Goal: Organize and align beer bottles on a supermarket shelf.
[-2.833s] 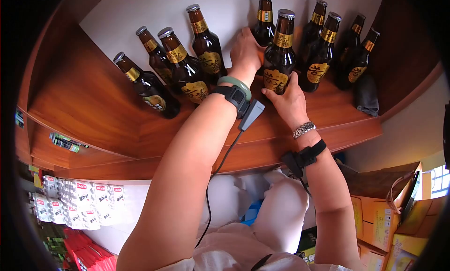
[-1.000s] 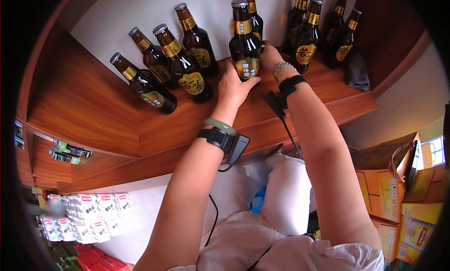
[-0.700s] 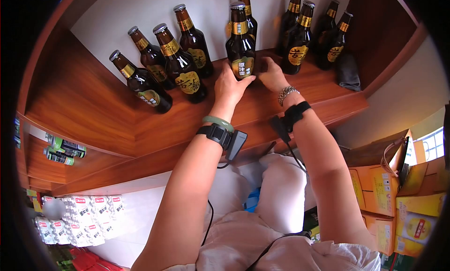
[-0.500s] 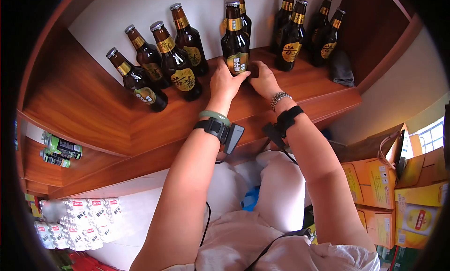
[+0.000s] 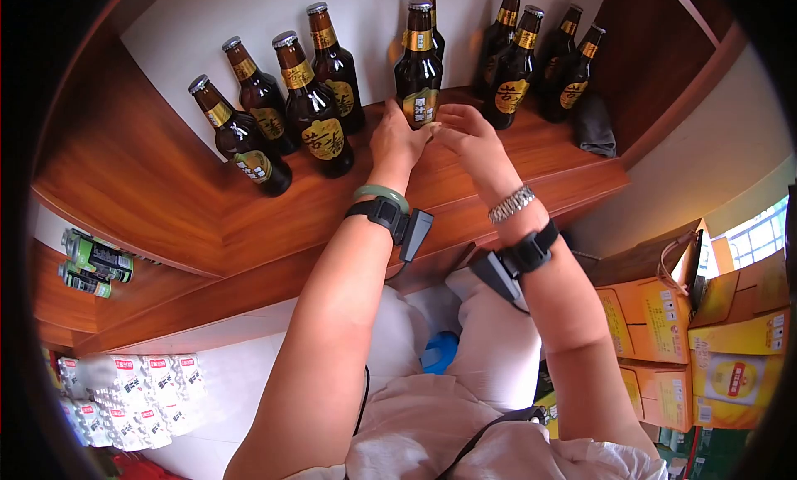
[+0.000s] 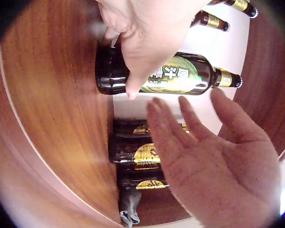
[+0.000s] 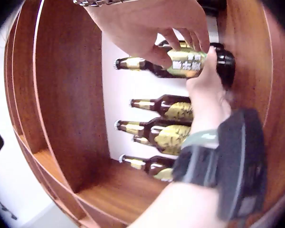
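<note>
My left hand [image 5: 397, 150] grips the lower part of a dark brown bottle [image 5: 418, 71] with a gold and green label, upright on the wooden shelf. In the left wrist view that hand's thumb lies across the label of the bottle [image 6: 190, 71]. Just right of the bottle is my right hand [image 5: 479, 148], its fingers loosely bent and holding nothing; in the left wrist view the right hand [image 6: 218, 161] shows its palm with fingers spread apart. Another bottle stands directly behind the gripped one, partly hidden.
Several bottles [image 5: 322, 139] stand to the left on the shelf [image 5: 324, 214], and several more [image 5: 508, 94] to the right. A dark cloth-like item [image 5: 594, 127] lies at the right end. Yellow boxes [image 5: 656, 318] are at lower right, white packs [image 5: 137, 397] at lower left.
The left hand now grips the front middle bottle, which the right hand held at first. The right hand went behind, came back out, and now hovers beside it. The whole view has shifted.
</note>
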{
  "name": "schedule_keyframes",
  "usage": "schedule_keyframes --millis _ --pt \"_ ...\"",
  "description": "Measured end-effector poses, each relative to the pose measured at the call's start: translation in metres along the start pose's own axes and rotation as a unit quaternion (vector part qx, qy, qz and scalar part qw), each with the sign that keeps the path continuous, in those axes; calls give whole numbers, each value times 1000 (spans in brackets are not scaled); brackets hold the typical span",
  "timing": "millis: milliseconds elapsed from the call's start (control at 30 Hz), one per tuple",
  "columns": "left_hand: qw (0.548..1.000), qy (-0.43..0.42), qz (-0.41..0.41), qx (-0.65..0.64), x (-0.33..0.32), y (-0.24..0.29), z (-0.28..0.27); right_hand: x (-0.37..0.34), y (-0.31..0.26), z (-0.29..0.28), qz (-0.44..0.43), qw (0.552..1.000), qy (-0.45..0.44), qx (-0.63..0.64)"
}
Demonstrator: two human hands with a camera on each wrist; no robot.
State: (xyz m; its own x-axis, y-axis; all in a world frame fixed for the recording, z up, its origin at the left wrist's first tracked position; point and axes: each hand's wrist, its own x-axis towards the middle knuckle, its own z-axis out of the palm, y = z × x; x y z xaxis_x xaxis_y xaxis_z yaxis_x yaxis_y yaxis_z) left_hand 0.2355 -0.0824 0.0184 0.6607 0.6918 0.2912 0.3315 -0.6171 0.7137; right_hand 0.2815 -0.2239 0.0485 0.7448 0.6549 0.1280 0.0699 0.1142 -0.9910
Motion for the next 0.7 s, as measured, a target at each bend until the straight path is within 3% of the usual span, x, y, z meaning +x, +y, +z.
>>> schedule_keyframes --millis 167,300,567,700 --pt "999 15 36 -33 2 -10 5 -53 -21 23 46 974 48 216" --pt "1000 15 0 11 0 0 2 -88 5 26 114 972 70 193" --pt "1000 -2 -1 14 3 2 3 -84 12 22 113 976 36 184" --pt "998 -23 49 -19 4 -10 1 -85 16 34 106 978 6 178"
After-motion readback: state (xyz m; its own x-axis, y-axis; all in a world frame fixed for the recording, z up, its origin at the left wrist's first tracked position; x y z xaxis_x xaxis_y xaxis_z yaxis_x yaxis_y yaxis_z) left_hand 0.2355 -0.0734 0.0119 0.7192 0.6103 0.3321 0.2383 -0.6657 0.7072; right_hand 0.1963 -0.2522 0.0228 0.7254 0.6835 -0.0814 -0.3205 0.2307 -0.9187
